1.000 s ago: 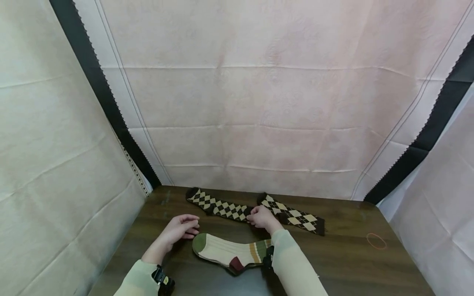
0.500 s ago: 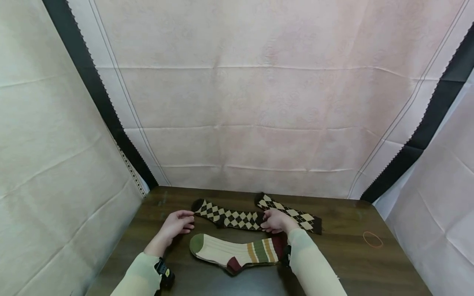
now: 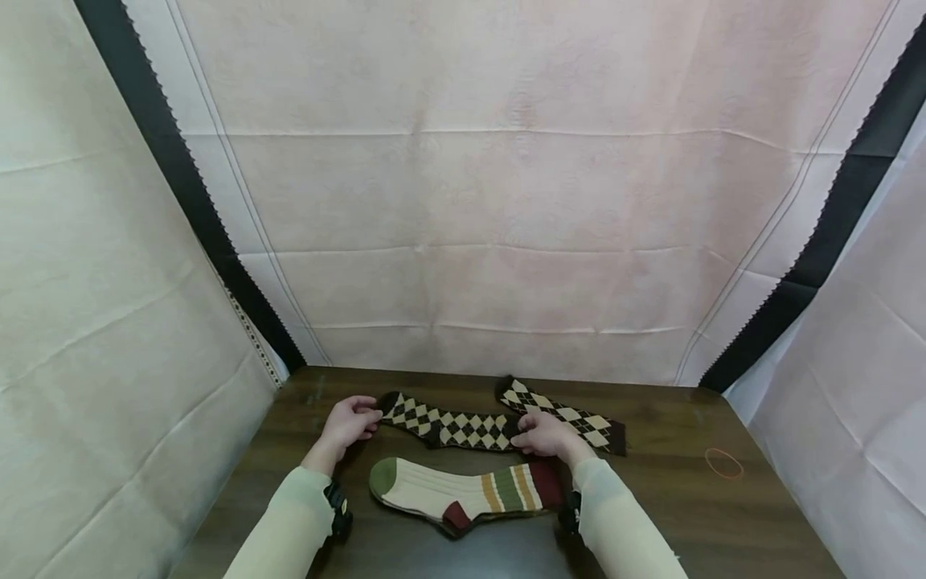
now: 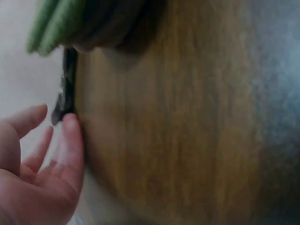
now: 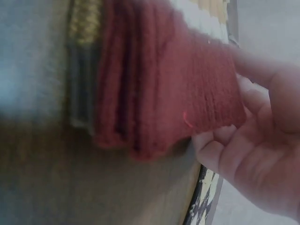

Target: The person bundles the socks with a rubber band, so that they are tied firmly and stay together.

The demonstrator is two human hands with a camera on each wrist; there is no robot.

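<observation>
A dark sock (image 3: 473,430) with cream diamonds lies crosswise on the table, toe to the left. My right hand (image 3: 546,437) pinches its dark cuff. My left hand (image 3: 350,420) is at its toe; in the left wrist view a fingertip touches the dark toe (image 4: 61,110), while the thumb stands apart. A second argyle sock (image 3: 604,430) lies behind my right hand, partly covered by it. Nearer me lie stacked cream socks (image 3: 430,488) with green toe, stripes and maroon heel. Their layered maroon cuff (image 5: 164,93) hides part of my right fingers in the right wrist view.
An orange rubber band (image 3: 724,464) lies on the right of the brown wooden table (image 3: 687,515). Pale fabric walls (image 3: 463,201) with black edging stand behind the table and at both sides.
The nearer argyle sock has shifted right and towards me with my right hand, baring the cream socks' maroon cuff. My left hand has moved up to the argyle toe.
</observation>
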